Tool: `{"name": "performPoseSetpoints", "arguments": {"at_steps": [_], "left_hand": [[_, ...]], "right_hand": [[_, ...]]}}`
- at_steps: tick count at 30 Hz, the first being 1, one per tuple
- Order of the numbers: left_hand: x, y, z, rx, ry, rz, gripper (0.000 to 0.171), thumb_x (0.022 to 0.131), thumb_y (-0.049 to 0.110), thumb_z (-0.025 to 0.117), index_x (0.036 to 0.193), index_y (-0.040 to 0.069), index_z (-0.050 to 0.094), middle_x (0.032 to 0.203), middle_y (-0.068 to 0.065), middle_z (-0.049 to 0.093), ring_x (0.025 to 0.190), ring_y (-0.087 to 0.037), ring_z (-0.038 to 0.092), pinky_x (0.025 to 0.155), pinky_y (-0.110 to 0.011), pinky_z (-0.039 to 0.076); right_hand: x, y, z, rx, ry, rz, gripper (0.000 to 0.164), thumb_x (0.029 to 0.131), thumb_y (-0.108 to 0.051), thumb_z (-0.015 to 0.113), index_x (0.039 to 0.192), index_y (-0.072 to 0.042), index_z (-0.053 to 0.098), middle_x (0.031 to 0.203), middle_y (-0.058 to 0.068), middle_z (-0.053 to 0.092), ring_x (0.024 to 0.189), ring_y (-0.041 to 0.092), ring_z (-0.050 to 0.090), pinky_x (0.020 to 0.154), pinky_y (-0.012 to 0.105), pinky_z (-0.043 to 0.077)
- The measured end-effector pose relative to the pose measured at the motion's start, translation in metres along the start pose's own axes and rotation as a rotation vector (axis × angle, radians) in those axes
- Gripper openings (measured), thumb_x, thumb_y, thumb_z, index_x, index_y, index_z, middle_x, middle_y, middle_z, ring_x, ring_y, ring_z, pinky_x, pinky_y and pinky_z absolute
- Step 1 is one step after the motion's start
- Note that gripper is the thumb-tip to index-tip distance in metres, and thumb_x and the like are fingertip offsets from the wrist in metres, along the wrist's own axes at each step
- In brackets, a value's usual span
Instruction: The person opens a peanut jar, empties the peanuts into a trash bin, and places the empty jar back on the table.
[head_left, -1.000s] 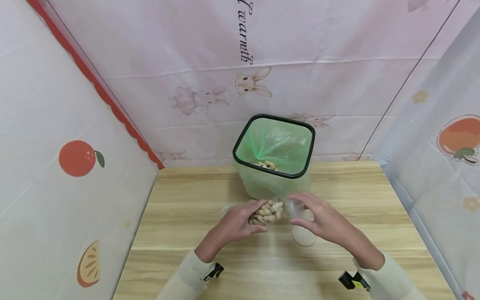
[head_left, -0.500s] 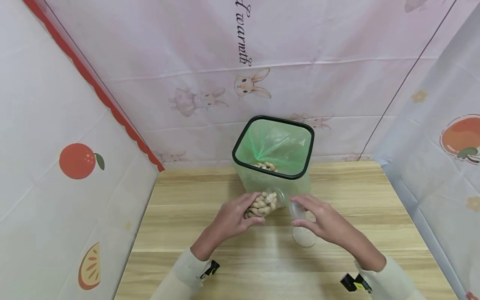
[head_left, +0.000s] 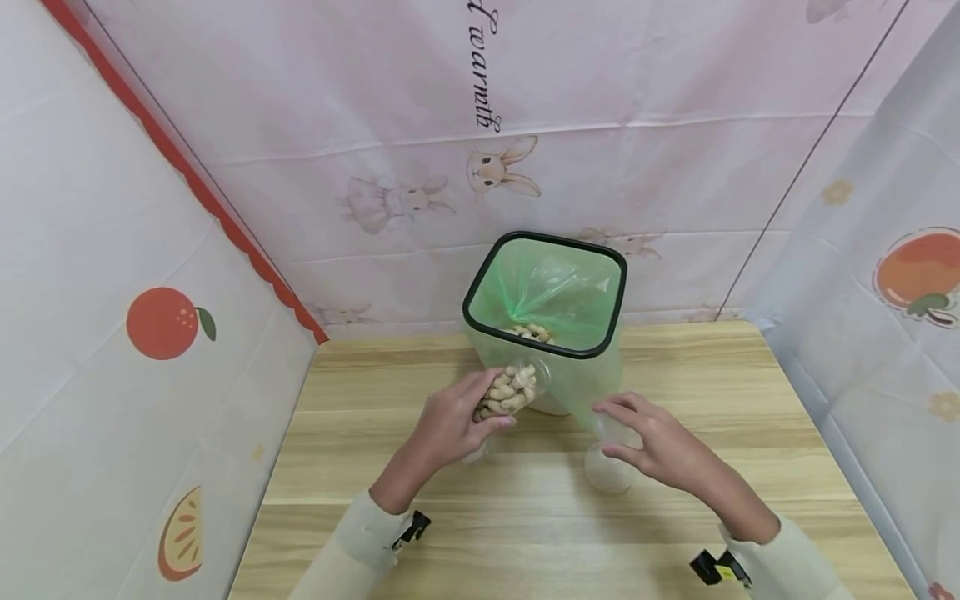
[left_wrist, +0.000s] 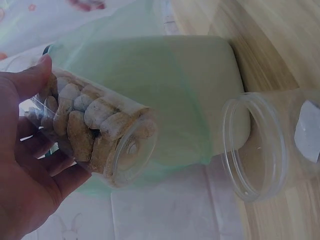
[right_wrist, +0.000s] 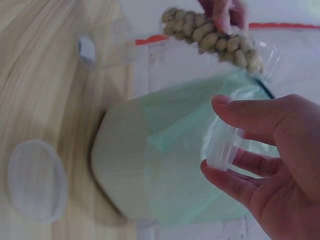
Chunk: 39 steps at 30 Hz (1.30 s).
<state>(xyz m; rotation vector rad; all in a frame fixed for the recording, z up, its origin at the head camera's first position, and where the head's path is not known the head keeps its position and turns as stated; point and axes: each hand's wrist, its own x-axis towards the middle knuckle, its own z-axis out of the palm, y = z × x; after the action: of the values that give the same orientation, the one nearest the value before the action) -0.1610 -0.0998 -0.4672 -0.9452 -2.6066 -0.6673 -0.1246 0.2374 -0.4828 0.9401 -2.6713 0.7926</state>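
My left hand (head_left: 442,423) grips a clear plastic jar (head_left: 510,390) filled with unshelled peanuts. The jar is tilted, its open mouth towards the upper right, in front of the bin (head_left: 581,379). My right hand (head_left: 662,443) pinches a clear round lid (right_wrist: 220,145) on edge between thumb and fingers, apart from the jar. Inside the bin, which has a black rim and a green bag, more peanuts (head_left: 532,332) show. Below my left hand, a second clear jar (left_wrist: 257,147) stands uncovered on the table, mostly hidden in the head view.
Flat on the wooden table (head_left: 525,533), under my right hand, lies another clear lid (head_left: 606,473). Printed cloth walls (head_left: 420,283) close off the back and both sides. The bin stands near the back edge.
My left hand has carried the peanut jar up and left, away from the lid and closer to the bin's front. My right hand has shifted slightly right, still pinching the lid.
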Motion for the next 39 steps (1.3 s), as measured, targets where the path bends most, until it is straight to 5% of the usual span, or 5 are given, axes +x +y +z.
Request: {"name": "performPoseSetpoints", "arguments": {"at_steps": [17,25,39], "left_hand": [[0.005,-0.005,-0.01,0.06,0.066,0.0,0.069,0.088,0.046,0.079,0.143,0.01,0.058,0.129,-0.012,0.071,0.113,-0.026,0.073,0.082,-0.043,0.064],[0.008,-0.009,-0.019,0.086,0.079,-0.022,0.068,0.088,0.045,0.08,0.143,0.011,0.058,0.13,-0.012,0.071,0.112,-0.029,0.074,0.078,-0.045,0.065],[0.013,-0.016,-0.029,0.129,0.069,-0.08,0.069,0.091,0.047,0.076,0.147,0.012,0.055,0.133,-0.013,0.07,0.11,-0.031,0.074,0.073,-0.044,0.064]], "right_hand": [[-0.027,0.04,0.014,-0.016,-0.122,0.276,0.053,0.082,-0.025,0.087,0.128,-0.006,0.07,0.109,0.005,0.067,0.095,0.021,0.068,0.075,0.035,0.057],[-0.044,0.064,0.026,-0.024,-0.152,0.333,0.053,0.084,-0.028,0.085,0.127,-0.001,0.071,0.102,0.009,0.068,0.085,0.017,0.063,0.068,0.03,0.052],[-0.075,0.087,0.042,-0.017,-0.228,0.421,0.053,0.084,-0.026,0.084,0.126,0.002,0.07,0.101,0.012,0.067,0.09,0.026,0.068,0.074,0.043,0.058]]}}
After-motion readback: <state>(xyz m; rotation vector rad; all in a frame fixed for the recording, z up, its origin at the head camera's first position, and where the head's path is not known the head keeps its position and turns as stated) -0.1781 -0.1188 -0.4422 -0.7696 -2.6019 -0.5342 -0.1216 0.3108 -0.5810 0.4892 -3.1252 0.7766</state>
